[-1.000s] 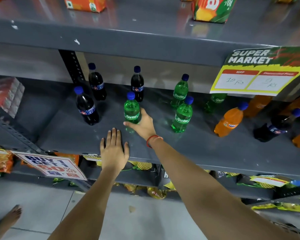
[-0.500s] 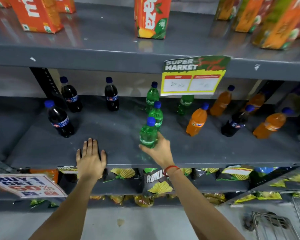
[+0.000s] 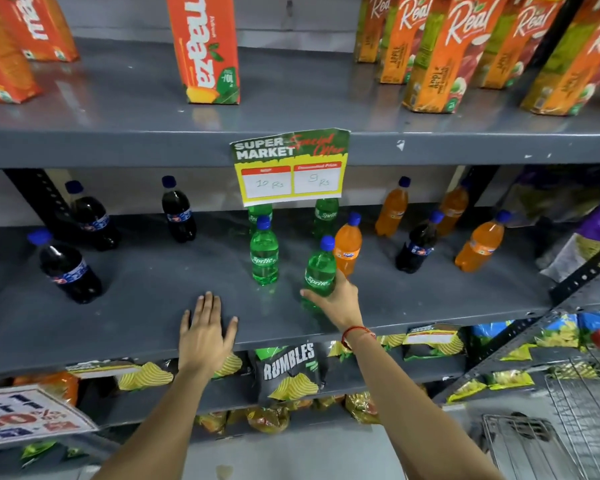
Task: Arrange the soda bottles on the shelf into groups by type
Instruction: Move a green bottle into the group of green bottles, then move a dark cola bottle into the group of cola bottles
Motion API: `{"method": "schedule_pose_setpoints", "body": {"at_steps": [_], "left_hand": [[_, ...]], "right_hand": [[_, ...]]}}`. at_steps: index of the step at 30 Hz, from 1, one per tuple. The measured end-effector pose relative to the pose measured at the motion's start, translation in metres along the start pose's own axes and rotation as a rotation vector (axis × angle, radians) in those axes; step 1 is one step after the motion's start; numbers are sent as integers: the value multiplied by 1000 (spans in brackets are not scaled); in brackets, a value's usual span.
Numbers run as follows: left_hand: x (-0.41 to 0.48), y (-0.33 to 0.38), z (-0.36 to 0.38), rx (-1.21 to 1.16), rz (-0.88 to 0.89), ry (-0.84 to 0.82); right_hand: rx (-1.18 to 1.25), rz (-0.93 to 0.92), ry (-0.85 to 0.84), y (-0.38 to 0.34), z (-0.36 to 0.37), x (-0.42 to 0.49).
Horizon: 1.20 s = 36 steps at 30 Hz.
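The right hand grips a Sprite bottle low on its body, fingers closed around it, standing on the shelf just beside another Sprite; probably it is held low so it slides without tipping. The left hand lies flat and open on the shelf edge, holding nothing, I think for support. All bottles are capped and look full. One cola stands among the Fanta bottles.
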<state>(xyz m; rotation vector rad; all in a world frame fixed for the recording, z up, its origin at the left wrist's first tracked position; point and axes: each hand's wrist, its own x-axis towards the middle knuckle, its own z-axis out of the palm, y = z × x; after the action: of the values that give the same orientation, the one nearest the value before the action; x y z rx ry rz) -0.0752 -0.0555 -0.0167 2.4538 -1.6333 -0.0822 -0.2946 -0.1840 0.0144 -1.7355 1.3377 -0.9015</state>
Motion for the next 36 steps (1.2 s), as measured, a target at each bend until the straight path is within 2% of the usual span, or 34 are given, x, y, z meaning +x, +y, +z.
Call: {"method": "schedule_pose_setpoints", "body": {"at_steps": [4, 6, 8, 10, 13, 15, 19, 25, 31, 36], "left_hand": [[-2, 0, 1, 16, 4, 26], [-3, 1, -1, 24, 10, 43], [-4, 2, -1, 30, 14, 44], [-4, 4, -1, 20, 10, 36], [-3, 6, -1, 13, 4, 32], [-3, 6, -1, 5, 0, 35], [-3, 6, -1, -3, 7, 36], [-3, 7, 0, -1, -2, 39], [-3, 5, -1, 12, 6, 37], [-4, 6, -1, 4, 11, 41]], "right_hand": [[-53, -9, -187, 5, -20, 4], [-70, 39, -199, 15, -37, 5], [-46, 95, -139, 27, -59, 7], [-2, 142, 56, 38, -82, 11], [46, 240, 525, 51, -113, 26], [23, 313, 619, 55, -127, 44], [50, 345, 477, 61, -132, 74], [46, 335, 535, 69, -128, 82], [4, 234, 574, 64, -112, 23], [134, 67, 449, 50, -73, -47]]}}
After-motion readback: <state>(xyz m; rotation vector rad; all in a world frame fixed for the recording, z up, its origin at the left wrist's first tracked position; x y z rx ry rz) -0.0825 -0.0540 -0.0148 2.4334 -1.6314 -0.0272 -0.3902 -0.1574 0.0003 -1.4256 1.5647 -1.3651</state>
